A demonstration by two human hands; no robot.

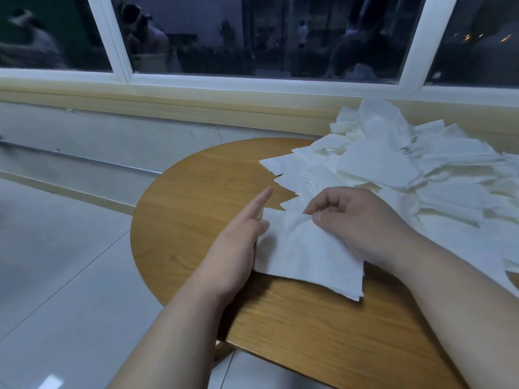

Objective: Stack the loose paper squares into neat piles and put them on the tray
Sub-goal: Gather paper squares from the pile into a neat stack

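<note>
**Two hands square up a small pile of paper at the table's left end**

The left hand [238, 242] lies open, fingers stretched forward, its inner edge pressed against the left side of a small stack of paper squares [306, 256]. The right hand [362, 220] rests on top of the same stack, thumb and forefinger closed in a pinch on the crumpled top sheet near the stack's far edge. The stack sits flat on the round wooden table [196, 192], near its left end and a little back from the near edge; its lower right corner shows several sheet edges slightly fanned out. Just beyond the right hand, a large heap of loose paper squares [407, 169] spreads across the table's far right part, its sheets overlapping at all angles and reaching up toward the window sill [196, 108]. The nearest loose sheets touch the stack's far edge.
</note>
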